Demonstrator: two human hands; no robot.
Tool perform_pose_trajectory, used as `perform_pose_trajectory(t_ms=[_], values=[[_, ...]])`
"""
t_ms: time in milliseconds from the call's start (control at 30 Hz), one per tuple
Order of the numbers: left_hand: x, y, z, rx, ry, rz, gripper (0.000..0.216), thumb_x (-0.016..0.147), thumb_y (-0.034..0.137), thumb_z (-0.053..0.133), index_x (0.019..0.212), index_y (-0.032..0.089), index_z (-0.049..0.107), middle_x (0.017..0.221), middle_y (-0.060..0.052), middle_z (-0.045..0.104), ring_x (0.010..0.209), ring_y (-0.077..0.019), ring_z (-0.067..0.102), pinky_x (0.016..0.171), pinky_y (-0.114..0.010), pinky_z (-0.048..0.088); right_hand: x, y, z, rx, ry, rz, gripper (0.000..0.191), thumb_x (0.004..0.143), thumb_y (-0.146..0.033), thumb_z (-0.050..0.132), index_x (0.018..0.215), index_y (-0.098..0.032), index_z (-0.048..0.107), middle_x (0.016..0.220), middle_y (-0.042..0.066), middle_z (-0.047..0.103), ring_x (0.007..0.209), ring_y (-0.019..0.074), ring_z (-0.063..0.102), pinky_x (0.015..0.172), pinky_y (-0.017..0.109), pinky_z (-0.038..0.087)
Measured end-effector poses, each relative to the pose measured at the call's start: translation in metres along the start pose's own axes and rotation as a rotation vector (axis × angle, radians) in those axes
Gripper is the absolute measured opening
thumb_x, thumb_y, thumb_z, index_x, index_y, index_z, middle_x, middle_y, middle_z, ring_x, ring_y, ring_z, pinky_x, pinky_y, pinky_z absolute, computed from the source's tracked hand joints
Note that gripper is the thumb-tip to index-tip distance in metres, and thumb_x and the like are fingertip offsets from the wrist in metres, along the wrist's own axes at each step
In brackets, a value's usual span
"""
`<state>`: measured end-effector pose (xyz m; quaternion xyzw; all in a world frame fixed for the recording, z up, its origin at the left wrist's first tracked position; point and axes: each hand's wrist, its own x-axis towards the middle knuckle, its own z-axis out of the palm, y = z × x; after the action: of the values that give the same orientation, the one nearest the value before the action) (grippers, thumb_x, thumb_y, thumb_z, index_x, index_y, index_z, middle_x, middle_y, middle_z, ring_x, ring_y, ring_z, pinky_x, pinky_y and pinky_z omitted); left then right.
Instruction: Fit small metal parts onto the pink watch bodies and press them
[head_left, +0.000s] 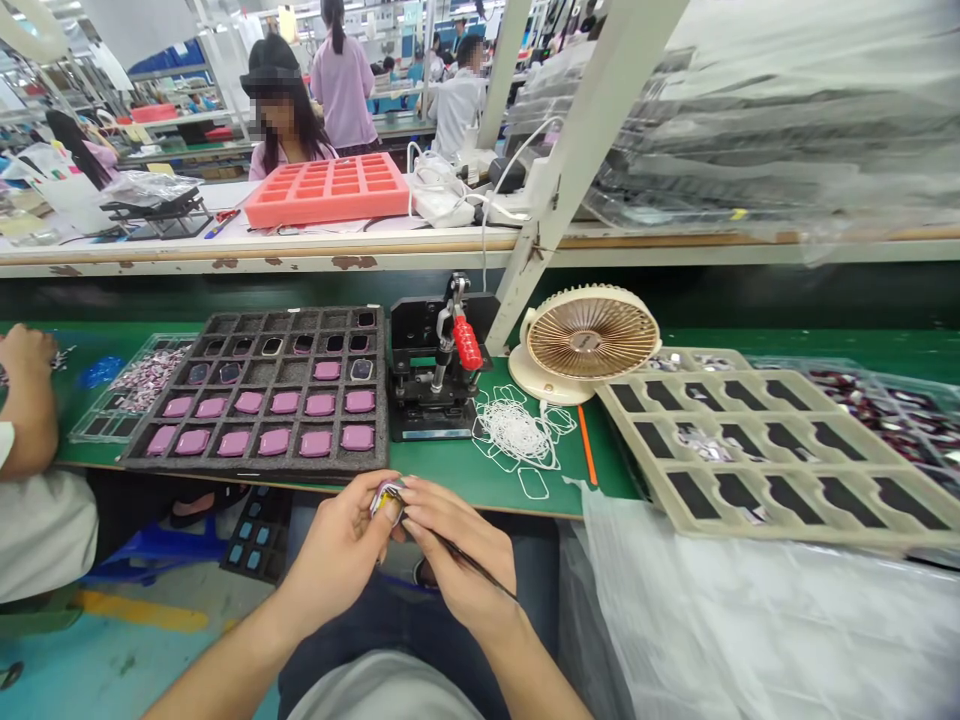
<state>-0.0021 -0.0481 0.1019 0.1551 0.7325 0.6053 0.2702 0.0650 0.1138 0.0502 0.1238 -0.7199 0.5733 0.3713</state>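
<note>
My left hand [337, 550] is closed around a small purple watch case [385, 495], held just in front of the bench edge. Something yellow shows inside the case. In my right hand [469, 545] lie thin black tweezers [480, 572]; their tips are hidden by my fingers at the case. Beyond my hands is a dark foam tray [255, 470] with rows of purple watch cases [274, 442] and several dark-faced ones. White ring gaskets [517, 430] lie in a tangled heap on the green bench.
A press with a red handle [466, 343] stands behind my hands. Right of it are a beige fan [589, 340], an orange stick [586, 445] and a beige tray [682, 515] with black inserts. A co-worker's arm [26, 400] is at far left. Plastic sheeting [720, 610] hangs at right.
</note>
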Motion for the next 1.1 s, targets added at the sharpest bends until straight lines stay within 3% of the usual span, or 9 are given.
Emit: perform_pose_trajectory(t_ms=[200,367,467,633,733,800,933,1100], values=[[0.002,-0.006,0.003,-0.016,0.033,0.028,0.04,0.102,0.048,0.062,0.129,0.019,0.065,0.083,-0.003,0.069,0.067,-0.0135,0.061,0.063,-0.026,0.051,-0.006,0.003,0.001,-0.052,-0.036,-0.079,0.054,0.092,0.005,0.068,0.133,-0.028,0.073,0.132,0.007,0.075,0.128,0.0305,0.069,0.109,0.054,0.061],[0.005,-0.009,0.006,-0.408,-0.055,-0.033,0.052,0.095,0.044,0.075,0.138,0.018,0.062,0.083,-0.002,0.068,0.06,-0.0128,0.06,0.057,-0.027,0.053,-0.017,0.011,0.007,-0.057,0.05,-0.08,0.053,0.093,0.003,0.067,0.134,-0.03,0.073,0.133,0.008,0.074,0.131,0.0318,0.068,0.107,0.056,0.061],[0.008,-0.009,0.006,-0.588,-0.112,-0.075,0.047,0.093,0.037,0.079,0.134,0.017,0.067,0.094,-0.005,0.071,0.065,-0.013,0.064,0.064,-0.028,0.055,-0.023,0.011,0.012,-0.013,0.133,-0.015,0.049,0.09,0.004,0.071,0.126,-0.03,0.076,0.127,0.007,0.077,0.126,0.0317,0.07,0.107,0.056,0.061],[0.013,-0.01,0.008,-0.769,-0.14,-0.178,0.034,0.096,0.03,0.075,0.125,0.014,0.069,0.107,-0.015,0.075,0.081,-0.0207,0.072,0.065,-0.028,0.053,-0.021,0.005,0.002,0.01,0.366,0.093,0.033,0.094,-0.003,0.07,0.112,-0.029,0.08,0.116,0.005,0.08,0.112,0.03,0.077,0.1,0.054,0.064],[0.015,-0.013,0.013,-0.753,-0.137,-0.228,0.045,0.092,0.025,0.08,0.134,0.014,0.065,0.119,-0.02,0.076,0.081,-0.0205,0.072,0.064,-0.028,0.052,0.001,0.015,-0.027,-0.22,0.66,0.225,0.015,0.097,-0.021,0.074,0.109,-0.023,0.081,0.116,0.009,0.081,0.106,0.0285,0.079,0.098,0.048,0.065],[0.016,-0.016,0.017,-0.745,-0.163,-0.259,0.05,0.092,0.024,0.08,0.138,0.014,0.064,0.123,-0.022,0.075,0.082,-0.0213,0.073,0.063,-0.028,0.052,0.02,0.03,-0.055,-0.431,0.805,0.324,0.025,0.098,-0.037,0.072,0.11,-0.018,0.081,0.115,0.012,0.08,0.107,0.0289,0.078,0.1,0.046,0.062],[0.022,-0.024,0.028,-0.756,-0.208,-0.323,0.039,0.089,0.025,0.083,0.124,0.01,0.073,0.126,-0.023,0.074,0.089,-0.0224,0.073,0.069,-0.029,0.055,0.042,0.059,-0.103,-0.734,0.597,0.564,0.047,0.094,-0.058,0.065,0.1,-0.015,0.083,0.103,0.016,0.081,0.099,0.033,0.077,0.097,0.048,0.059],[0.027,-0.036,0.035,-0.766,-0.246,-0.355,0.037,0.087,0.024,0.086,0.12,0.01,0.076,0.128,-0.023,0.075,0.092,-0.0231,0.074,0.075,-0.03,0.058,0.027,0.056,-0.11,-0.789,0.542,0.627,0.054,0.1,-0.061,0.053,0.1,-0.016,0.082,0.093,0.015,0.081,0.087,0.0318,0.076,0.087,0.045,0.06]])
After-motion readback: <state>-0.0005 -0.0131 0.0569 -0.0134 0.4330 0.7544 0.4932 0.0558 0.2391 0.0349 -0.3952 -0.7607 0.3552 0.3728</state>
